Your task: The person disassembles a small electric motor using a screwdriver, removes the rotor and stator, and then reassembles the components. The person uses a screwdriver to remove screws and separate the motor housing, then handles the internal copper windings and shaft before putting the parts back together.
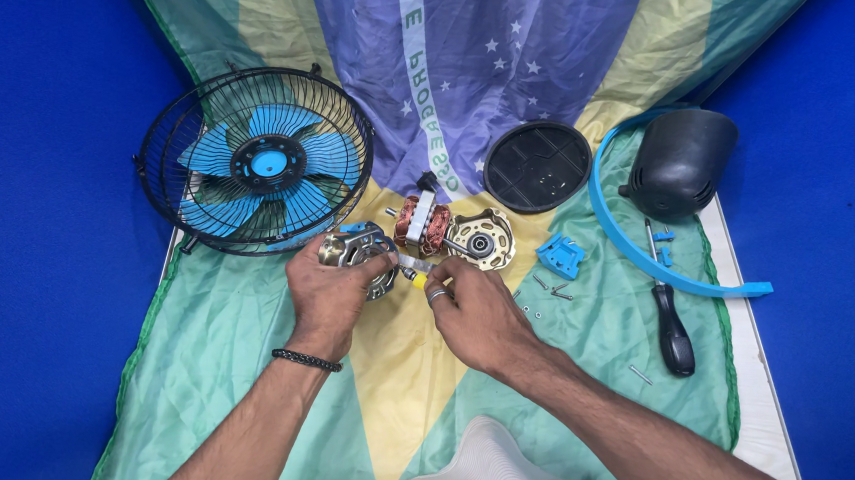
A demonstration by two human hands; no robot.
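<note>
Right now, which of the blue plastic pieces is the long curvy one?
The blue plastic ring strip, bending around the dark motor housing beside the screwdriver. The blue bracket and the tiny blue clips are short and chunky.

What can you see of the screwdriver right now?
The screwdriver lies flat on the green cloth, right of both hands and untouched. It has a black, bulbous handle nearest the person and a thin metal shaft pointing away, its tip near the blue ring and small blue clips. A loose screw lies just left of the handle.
</note>
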